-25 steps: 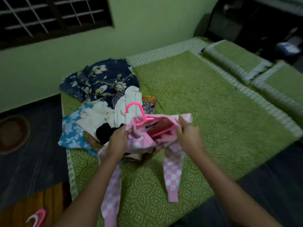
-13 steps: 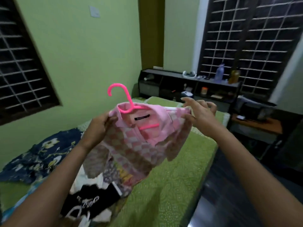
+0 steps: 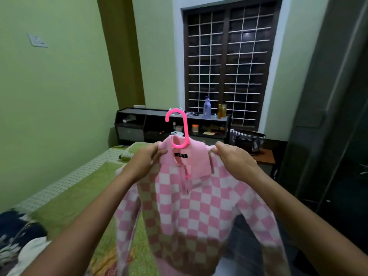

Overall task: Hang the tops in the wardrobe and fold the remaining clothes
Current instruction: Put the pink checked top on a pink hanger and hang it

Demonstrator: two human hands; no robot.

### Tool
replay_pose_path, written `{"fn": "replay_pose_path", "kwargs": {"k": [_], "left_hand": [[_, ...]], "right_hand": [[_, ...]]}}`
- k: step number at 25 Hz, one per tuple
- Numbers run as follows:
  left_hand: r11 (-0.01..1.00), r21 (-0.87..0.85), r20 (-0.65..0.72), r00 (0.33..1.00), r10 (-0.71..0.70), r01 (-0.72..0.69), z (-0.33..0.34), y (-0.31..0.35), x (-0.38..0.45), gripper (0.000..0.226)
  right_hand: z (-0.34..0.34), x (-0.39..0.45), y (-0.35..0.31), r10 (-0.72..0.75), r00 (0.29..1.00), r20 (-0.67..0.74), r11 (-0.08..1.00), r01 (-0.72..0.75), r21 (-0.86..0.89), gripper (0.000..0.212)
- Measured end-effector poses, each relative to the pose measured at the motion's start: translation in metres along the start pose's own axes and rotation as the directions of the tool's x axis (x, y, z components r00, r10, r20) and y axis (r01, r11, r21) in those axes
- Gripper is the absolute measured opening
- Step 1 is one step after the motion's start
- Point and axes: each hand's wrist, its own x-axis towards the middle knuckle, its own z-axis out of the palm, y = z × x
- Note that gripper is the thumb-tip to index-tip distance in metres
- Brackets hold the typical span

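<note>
A pink and white checked top [image 3: 191,204] hangs upright on a bright pink hanger [image 3: 180,126], held up in front of me above the bed. My left hand [image 3: 145,160] grips the top's left shoulder. My right hand [image 3: 233,160] grips its right shoulder. The hanger's hook stands free above the collar. Both sleeves dangle down. A dark wardrobe [image 3: 334,108] rises at the right edge.
The green quilted bed [image 3: 79,192] lies below at the left, with a pile of other clothes [image 3: 18,242] at the lower left. A dark shelf unit [image 3: 139,124] with bottles stands under the barred window. A striped bag [image 3: 247,140] sits on a small table.
The top has been lifted from the bed and now hangs straight on the hanger. My view has swung up and right toward the window and wardrobe. My right hand now grips the shoulder.
</note>
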Motion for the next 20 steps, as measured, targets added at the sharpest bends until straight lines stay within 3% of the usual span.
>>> {"fn": "replay_pose_path", "kwargs": {"k": [2,5,7,9,12,15,20], "left_hand": [[1.000,0.010,-0.031,0.999,0.020,-0.020,0.032,0.007,0.028,0.044],[0.926,0.364,-0.289,0.957,0.008,0.102,0.083,0.024,0.064,0.062],[0.840,0.535,-0.281,0.957,0.075,0.091,0.117,0.047,0.092,0.056],[0.800,0.599,-0.205,0.973,0.103,0.041,0.153,0.059,0.122,0.033],[0.837,0.530,-0.150,0.987,-0.067,0.137,0.192,0.066,0.164,0.025],[0.854,0.462,-0.147,0.970,-0.194,0.241,0.224,0.060,0.206,0.030],[0.961,0.276,-0.023,1.000,0.018,-0.011,0.297,0.086,0.290,0.029]], "right_hand": [[-0.003,0.004,0.029,0.053,0.999,0.000,0.998,-0.053,-0.020,0.025],[-0.005,0.005,0.083,0.139,0.988,-0.064,0.989,-0.141,-0.032,0.028],[-0.007,0.007,0.120,0.168,0.980,-0.105,0.983,-0.175,-0.062,0.029],[-0.010,0.011,0.155,0.188,0.973,-0.132,0.976,-0.200,-0.083,0.029],[-0.019,0.017,0.209,0.236,0.956,-0.175,0.965,-0.252,-0.074,0.028],[-0.020,0.024,0.265,0.316,0.925,-0.211,0.940,-0.335,-0.061,0.027],[0.013,0.055,0.337,0.399,0.887,-0.231,0.912,-0.411,-0.004,0.026]]}}
